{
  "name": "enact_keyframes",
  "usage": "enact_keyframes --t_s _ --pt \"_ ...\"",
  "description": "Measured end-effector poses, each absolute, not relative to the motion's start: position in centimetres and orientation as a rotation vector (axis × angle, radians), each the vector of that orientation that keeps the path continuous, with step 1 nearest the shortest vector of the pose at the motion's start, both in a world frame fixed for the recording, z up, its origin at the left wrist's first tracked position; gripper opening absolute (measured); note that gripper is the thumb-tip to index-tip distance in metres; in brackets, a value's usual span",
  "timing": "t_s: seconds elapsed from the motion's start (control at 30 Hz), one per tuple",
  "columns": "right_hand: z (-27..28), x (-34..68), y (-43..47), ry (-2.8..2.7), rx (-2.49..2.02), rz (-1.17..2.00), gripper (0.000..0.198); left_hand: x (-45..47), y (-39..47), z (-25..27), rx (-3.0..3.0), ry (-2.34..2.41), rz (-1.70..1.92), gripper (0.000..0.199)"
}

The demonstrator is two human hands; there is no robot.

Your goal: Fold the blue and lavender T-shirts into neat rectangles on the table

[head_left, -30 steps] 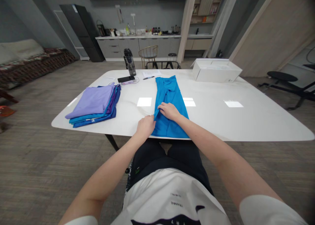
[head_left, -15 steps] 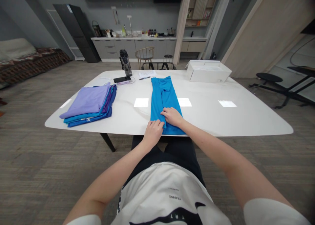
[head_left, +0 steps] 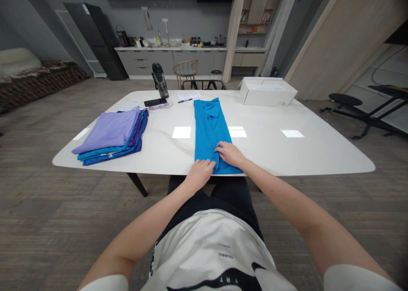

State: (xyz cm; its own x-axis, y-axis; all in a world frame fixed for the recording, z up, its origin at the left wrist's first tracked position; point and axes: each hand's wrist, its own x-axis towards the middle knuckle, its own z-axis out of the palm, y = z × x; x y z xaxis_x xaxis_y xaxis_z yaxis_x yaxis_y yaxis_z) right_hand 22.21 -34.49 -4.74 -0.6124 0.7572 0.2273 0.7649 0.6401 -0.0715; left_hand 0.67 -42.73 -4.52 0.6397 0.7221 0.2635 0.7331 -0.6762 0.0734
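A bright blue shirt, folded into a long upright strip, lies on the white table in front of me and reaches the near edge. At its lower left, my left hand has its fingers closed on the fabric near the hem. My right hand pinches a layer of the cloth a little higher and to the right. Wrinkles run through the upper half of the shirt. The fingertips are partly hidden in the folds.
On the left lies a stack of folded clothes, lilac on top with blue and purple below. Behind it are a phone, a dark water bottle, a pen and a paper sheet. A white box stands at the back right.
My right hand has shifted slightly right and down, drawing the upper layer of the blue shirt that way. My left hand has moved a little right, and the strip looks wider and flatter.
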Motion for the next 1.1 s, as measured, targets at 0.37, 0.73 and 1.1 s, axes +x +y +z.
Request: enact_keyframes --t_s 0.37,0.73,1.1 --pt "-4.6 23.7 -36.4 -2.505 -1.287 0.212 0.031 -3.8 -36.9 -4.5 -3.268 -1.095 -0.735 0.035" --pt "-5.1 24.5 -37.2 -2.583 -1.265 0.257 0.035 -6.5 -35.3 -6.0 -3.512 -1.204 -0.872 0.027" --pt "-4.6 31.6 -37.5 -2.458 -1.269 0.368 0.032 -8.1 -35.2 -5.8 -3.602 -1.247 -0.775 0.032"
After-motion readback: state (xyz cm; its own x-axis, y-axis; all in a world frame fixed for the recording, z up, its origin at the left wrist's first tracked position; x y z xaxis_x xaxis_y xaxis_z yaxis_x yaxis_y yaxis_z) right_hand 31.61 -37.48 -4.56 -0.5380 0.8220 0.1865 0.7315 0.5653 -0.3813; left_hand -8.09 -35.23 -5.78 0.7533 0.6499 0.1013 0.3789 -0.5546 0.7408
